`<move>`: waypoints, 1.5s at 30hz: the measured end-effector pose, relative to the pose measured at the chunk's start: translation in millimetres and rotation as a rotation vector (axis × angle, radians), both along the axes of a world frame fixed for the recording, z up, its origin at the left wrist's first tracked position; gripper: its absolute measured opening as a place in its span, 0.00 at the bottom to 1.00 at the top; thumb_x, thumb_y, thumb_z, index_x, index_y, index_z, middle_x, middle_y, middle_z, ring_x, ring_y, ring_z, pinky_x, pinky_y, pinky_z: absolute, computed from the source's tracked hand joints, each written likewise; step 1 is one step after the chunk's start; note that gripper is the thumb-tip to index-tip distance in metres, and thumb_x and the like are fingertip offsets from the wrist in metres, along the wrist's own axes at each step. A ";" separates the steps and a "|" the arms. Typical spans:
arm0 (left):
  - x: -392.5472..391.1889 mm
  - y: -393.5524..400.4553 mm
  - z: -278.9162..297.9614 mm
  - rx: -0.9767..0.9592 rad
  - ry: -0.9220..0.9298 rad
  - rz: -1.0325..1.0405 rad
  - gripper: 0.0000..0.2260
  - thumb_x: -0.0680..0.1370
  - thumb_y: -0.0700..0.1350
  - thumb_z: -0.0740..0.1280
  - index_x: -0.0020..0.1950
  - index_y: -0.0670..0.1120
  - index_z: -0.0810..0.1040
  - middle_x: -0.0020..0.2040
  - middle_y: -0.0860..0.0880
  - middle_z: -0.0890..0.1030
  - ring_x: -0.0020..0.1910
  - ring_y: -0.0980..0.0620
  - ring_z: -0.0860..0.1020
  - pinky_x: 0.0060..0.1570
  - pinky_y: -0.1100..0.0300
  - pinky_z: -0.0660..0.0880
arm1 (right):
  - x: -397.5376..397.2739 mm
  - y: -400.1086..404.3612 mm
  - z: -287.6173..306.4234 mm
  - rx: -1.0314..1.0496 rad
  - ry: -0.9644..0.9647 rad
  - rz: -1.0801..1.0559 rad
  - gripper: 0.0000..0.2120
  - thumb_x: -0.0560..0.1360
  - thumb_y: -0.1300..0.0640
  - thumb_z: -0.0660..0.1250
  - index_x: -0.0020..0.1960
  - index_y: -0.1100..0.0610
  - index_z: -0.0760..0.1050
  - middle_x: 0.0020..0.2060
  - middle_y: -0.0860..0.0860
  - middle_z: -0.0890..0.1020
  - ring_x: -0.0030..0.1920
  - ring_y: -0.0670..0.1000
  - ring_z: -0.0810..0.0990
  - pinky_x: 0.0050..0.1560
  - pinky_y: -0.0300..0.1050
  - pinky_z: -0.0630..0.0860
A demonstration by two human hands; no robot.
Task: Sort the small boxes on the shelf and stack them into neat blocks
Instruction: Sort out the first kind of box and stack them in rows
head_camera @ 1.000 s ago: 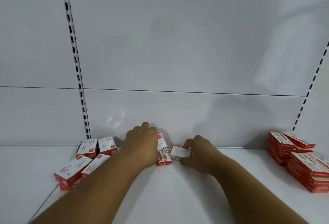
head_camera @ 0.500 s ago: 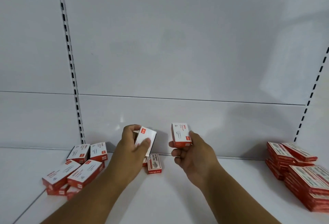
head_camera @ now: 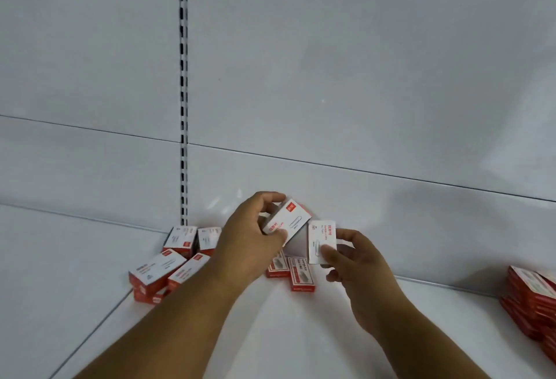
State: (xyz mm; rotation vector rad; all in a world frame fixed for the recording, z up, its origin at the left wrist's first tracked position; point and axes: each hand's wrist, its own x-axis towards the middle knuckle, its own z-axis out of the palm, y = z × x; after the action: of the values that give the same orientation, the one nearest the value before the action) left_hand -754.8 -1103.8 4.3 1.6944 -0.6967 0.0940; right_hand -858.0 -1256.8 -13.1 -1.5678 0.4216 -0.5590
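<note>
My left hand (head_camera: 249,237) grips a small white-and-red box (head_camera: 290,222), tilted, lifted above the shelf. My right hand (head_camera: 355,258) pinches a second small box (head_camera: 321,238), held upright just right of the first; the two boxes nearly touch. Below them two red boxes (head_camera: 301,274) lie flat on the white shelf (head_camera: 270,333). A loose pile of several white-and-red boxes (head_camera: 168,267) sits to the left, partly behind my left forearm.
Stacked blocks of red boxes (head_camera: 532,300) stand at the right edge of the shelf. The white back panel (head_camera: 331,77) rises behind, with a slotted upright (head_camera: 183,107) at the left. A seam runs across the shelf at lower left.
Both hands picked a box off the shelf and raised it. They have since brought the two boxes close together, and the view has shifted right.
</note>
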 end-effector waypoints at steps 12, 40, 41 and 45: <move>77.3 120.8 26.5 0.347 -0.114 0.290 0.09 0.75 0.46 0.71 0.47 0.58 0.72 0.49 0.58 0.78 0.41 0.57 0.80 0.33 0.62 0.77 | 85.9 104.2 34.6 -0.448 0.192 -0.048 0.12 0.77 0.51 0.69 0.58 0.48 0.71 0.50 0.45 0.82 0.39 0.45 0.84 0.30 0.33 0.77; 78.9 127.2 -12.6 0.305 -0.509 0.294 0.09 0.75 0.56 0.68 0.48 0.55 0.70 0.44 0.58 0.75 0.41 0.56 0.76 0.38 0.62 0.75 | 37.2 68.9 5.1 -0.996 0.767 -0.336 0.18 0.72 0.44 0.69 0.59 0.49 0.75 0.55 0.51 0.77 0.55 0.53 0.76 0.50 0.45 0.73; 71.4 123.8 -9.8 0.303 -0.550 0.262 0.08 0.75 0.56 0.67 0.47 0.55 0.70 0.44 0.57 0.76 0.42 0.56 0.76 0.40 0.59 0.76 | 34.2 66.4 3.9 -0.998 0.797 -0.323 0.20 0.71 0.43 0.69 0.60 0.49 0.74 0.55 0.52 0.77 0.56 0.54 0.76 0.51 0.45 0.74; 43.9 108.5 -5.8 0.314 -0.596 0.156 0.07 0.74 0.54 0.65 0.48 0.54 0.71 0.43 0.56 0.76 0.43 0.53 0.75 0.42 0.56 0.74 | 31.9 60.6 -0.9 -1.024 0.812 -0.313 0.17 0.72 0.45 0.69 0.58 0.50 0.74 0.54 0.52 0.79 0.55 0.54 0.76 0.51 0.46 0.75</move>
State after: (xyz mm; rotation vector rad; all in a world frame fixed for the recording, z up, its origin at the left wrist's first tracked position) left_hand -710.9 -995.3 -1.5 2.0407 -1.0565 0.6491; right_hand -826.1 -1196.1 -14.0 -2.7447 1.1217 -0.3473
